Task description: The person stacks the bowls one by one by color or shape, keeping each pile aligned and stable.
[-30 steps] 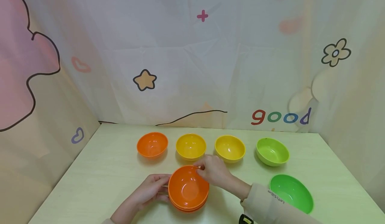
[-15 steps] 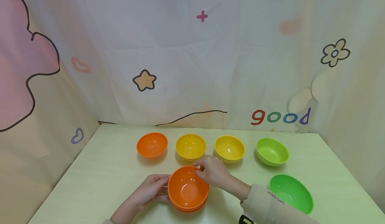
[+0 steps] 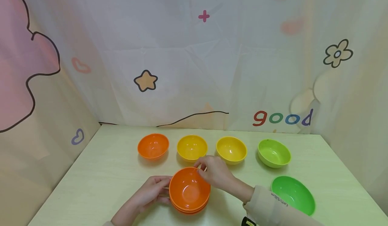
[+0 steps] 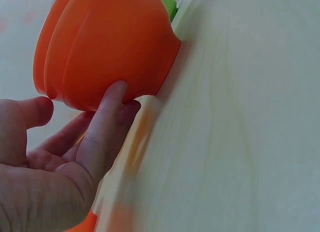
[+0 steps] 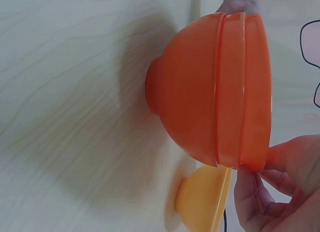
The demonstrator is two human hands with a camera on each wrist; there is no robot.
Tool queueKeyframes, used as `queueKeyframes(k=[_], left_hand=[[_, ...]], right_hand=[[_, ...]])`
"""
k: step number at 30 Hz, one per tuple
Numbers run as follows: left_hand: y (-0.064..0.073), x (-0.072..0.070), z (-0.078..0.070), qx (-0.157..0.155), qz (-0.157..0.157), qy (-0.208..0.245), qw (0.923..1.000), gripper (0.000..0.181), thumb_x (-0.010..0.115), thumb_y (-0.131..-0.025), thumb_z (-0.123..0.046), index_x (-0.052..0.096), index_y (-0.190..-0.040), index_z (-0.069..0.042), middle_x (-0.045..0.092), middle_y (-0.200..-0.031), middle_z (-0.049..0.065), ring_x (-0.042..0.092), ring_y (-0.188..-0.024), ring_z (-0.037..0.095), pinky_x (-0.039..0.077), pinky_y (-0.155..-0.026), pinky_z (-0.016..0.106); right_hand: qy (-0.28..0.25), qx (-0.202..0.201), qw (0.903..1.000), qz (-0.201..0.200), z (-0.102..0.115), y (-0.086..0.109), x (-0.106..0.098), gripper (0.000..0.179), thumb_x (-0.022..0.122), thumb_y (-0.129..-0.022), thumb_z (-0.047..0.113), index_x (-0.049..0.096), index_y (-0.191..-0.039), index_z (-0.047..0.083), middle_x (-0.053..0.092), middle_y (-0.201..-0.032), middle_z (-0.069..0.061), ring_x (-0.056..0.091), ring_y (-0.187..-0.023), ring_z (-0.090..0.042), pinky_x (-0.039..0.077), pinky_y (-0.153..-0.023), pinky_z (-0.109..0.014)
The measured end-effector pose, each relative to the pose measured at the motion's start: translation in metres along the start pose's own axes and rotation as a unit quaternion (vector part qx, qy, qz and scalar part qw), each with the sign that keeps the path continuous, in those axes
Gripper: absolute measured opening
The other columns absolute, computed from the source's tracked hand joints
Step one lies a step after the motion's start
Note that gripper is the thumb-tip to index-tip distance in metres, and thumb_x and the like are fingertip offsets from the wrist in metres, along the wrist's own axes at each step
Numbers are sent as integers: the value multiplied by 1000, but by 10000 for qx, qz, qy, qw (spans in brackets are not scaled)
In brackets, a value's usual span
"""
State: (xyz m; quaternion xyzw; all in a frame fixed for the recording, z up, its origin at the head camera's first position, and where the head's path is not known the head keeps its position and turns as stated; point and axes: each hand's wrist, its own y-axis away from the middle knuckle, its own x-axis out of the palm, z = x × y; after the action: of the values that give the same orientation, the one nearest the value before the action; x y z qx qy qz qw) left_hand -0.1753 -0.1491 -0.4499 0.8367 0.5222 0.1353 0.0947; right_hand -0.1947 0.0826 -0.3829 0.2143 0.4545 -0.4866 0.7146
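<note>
Near the front middle of the table stands a stack of orange bowls, nested one in another, with three rims showing in the right wrist view. My right hand pinches the rim of the top orange bowl at its far right side, thumb and fingers on either side of the edge. On the left, my left hand rests its extended fingers against the outer wall of the stack. Its thumb lies close to the upper rims.
Behind the stack, a row holds an orange bowl, two yellow bowls and a lime-green bowl. A larger green bowl sits at the right beside my right sleeve. A printed curtain borders the table.
</note>
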Motion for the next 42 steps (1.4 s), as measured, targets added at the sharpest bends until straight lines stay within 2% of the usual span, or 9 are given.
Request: queueKeyframes(k=[16, 42], left_hand=[[0, 0, -1, -93, -24, -15, 10000, 50, 49, -95, -31, 50, -127, 6, 64, -113, 14, 66, -91, 23, 55, -76, 38], [-1, 0, -1, -108, -34, -6, 9999, 53, 52, -93, -35, 50, -127, 6, 63, -113, 15, 66, -91, 23, 55, -76, 38]], right_hand=[[26, 2, 9998, -176, -2, 0, 5, 9, 67, -79, 6, 71, -85, 13, 59, -69, 4, 48, -61, -8, 41, -50, -16], [25, 7, 9998, -210, -3, 0, 8, 10, 67, -79, 6, 72, -84, 13, 60, -72, 3, 49, -62, -8, 42, -50, -16]])
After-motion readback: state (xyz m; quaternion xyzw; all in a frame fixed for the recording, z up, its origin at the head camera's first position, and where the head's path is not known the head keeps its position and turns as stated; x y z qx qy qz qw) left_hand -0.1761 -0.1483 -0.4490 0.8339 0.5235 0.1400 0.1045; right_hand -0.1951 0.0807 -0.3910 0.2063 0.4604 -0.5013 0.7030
